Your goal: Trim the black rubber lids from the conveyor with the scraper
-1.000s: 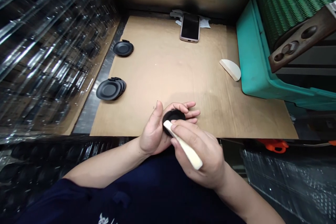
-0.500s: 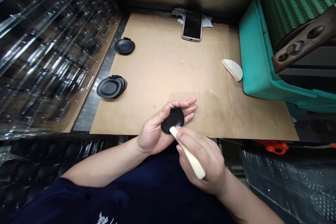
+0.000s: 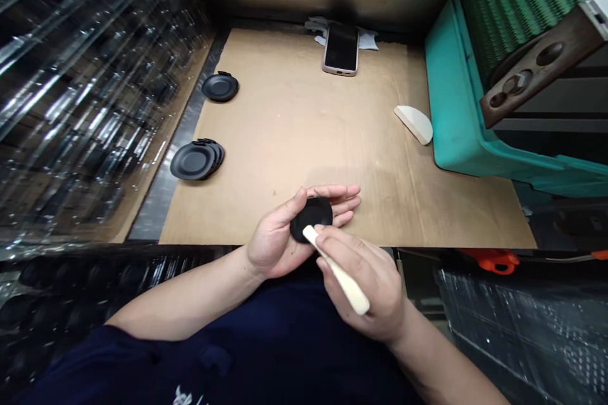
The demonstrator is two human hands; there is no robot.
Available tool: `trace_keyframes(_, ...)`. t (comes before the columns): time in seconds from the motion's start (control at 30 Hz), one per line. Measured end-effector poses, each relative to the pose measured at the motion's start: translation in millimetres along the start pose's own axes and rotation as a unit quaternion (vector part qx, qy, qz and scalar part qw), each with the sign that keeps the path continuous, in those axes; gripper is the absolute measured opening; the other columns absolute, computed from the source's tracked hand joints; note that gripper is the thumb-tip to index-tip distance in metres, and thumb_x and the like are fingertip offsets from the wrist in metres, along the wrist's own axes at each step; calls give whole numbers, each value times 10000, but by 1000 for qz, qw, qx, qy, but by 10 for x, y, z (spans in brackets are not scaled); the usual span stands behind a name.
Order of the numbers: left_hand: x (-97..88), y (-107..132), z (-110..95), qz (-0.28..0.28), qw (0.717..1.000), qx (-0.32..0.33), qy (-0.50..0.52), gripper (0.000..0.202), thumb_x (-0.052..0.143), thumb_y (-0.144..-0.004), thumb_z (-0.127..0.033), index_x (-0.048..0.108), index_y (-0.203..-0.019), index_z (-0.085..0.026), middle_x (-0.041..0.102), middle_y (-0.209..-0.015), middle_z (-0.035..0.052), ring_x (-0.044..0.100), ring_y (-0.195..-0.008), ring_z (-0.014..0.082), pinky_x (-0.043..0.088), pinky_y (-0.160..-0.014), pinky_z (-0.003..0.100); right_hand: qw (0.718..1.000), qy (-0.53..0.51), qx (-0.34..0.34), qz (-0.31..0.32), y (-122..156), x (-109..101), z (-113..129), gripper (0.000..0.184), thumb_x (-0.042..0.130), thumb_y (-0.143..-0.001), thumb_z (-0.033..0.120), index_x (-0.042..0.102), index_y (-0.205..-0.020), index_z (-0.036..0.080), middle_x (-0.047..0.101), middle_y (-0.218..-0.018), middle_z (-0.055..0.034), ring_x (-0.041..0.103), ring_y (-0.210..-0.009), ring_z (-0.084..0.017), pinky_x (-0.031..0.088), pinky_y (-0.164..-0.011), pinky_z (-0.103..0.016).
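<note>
My left hand [image 3: 280,237] cradles a small round black disc [image 3: 313,215] in its palm, thumb curled over the disc's left rim and fingers stretched out beneath it. My right hand [image 3: 368,281] is closed round a cream flat stick-like tool [image 3: 338,271], whose tip rests on the disc's near edge. Both hands hover over the front edge of a brown cardboard sheet [image 3: 304,133] that covers the bench.
Black discs lie at the left: a small stack [image 3: 196,160] and a single one [image 3: 219,87] farther back. A phone [image 3: 341,49] lies at the back, a cream half-round piece [image 3: 415,123] at the right beside a teal crate [image 3: 456,107]. Clear plastic trays [image 3: 71,88] are stacked at left.
The disc was turned in my left hand: the thumb moved from upright to curled over it. The tool's tip slid from the disc's face to its near edge.
</note>
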State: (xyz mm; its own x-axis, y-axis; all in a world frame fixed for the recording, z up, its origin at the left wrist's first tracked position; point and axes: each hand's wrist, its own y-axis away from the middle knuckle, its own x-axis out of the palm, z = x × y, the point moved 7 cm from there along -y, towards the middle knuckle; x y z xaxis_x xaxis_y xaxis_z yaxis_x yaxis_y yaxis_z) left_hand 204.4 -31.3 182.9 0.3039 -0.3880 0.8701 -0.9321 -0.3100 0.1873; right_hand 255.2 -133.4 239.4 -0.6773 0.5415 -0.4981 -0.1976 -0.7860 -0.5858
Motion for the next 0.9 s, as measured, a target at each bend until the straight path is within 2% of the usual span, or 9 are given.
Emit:
trace_keyframes(0.17,-16,0,4,-7,1000,5,-4,449,436,-1037,-444,715,-1156,-113,544,-1503,182,430,-1468,347,295,-1247,492,998,16,35,-53,22,-37,-78,509,620,-866,5,587,-1351,156,708,-1241,-156,689,-1177,-250,626,-976,-426)
trace_keyframes(0.33,-31,-1,-6,-22,1000,8,-13,449,466,-1022,-464,729,-1088,-106,606,-1425,197,485,-1425,358,329,-1226,497,999,-48,-5,19,29,98,97,510,596,-883,53,559,-1383,147,726,-1231,-129,720,-1121,-228,650,-899,-346)
trace_keyframes(0.4,-13,-4,-13,-15,1000,2,-12,528,434,-1020,-526,724,-1113,-95,592,-1436,210,478,-1428,372,329,-1224,502,999,-50,-10,17,11,61,134,512,602,-881,51,562,-1382,151,735,-1221,-121,726,-1109,-225,648,-899,-344)
trace_keyframes(0.5,8,-5,-1,-2,1000,-18,1,607,388,-1019,-575,687,-1226,-89,561,-1470,217,463,-1437,382,302,-1234,516,1000,-15,9,-10,-32,-38,79,521,611,-877,40,565,-1379,170,733,-1231,-120,721,-1110,-234,635,-922,-385)
trace_keyframes(0.63,-10,-9,31,3,1000,-25,-1,520,391,-1038,-435,637,-1326,-79,552,-1484,209,471,-1432,374,277,-1243,525,998,38,-10,46,-94,-17,5,511,548,-885,30,563,-1379,161,709,-1281,-140,712,-1097,-259,619,-880,-430)
trace_keyframes(0.7,-15,-10,49,13,1000,-24,-4,493,378,-1039,-369,632,-1336,-68,548,-1489,208,446,-1453,360,264,-1253,510,994,88,-21,55,-126,-39,-6,511,538,-879,24,572,-1374,147,706,-1287,-149,706,-1088,-283,602,-856,-450)
trace_keyframes(0.8,-32,-8,66,18,999,-27,-3,493,352,-1040,-348,632,-1340,-74,531,-1510,201,389,-1492,350,250,-1259,503,986,151,1,65,-158,-97,0,482,521,-879,22,597,-1340,137,724,-1245,-145,705,-1004,-284,577,-784,-445)
trace_keyframes(0.9,-33,-7,65,19,999,-31,-3,499,364,-1035,-365,629,-1348,-81,524,-1516,202,384,-1492,366,244,-1256,527,983,151,31,95,-151,-115,45,454,505,-885,16,610,-1314,123,739,-1187,-137,696,-933,-255,563,-746,-416)
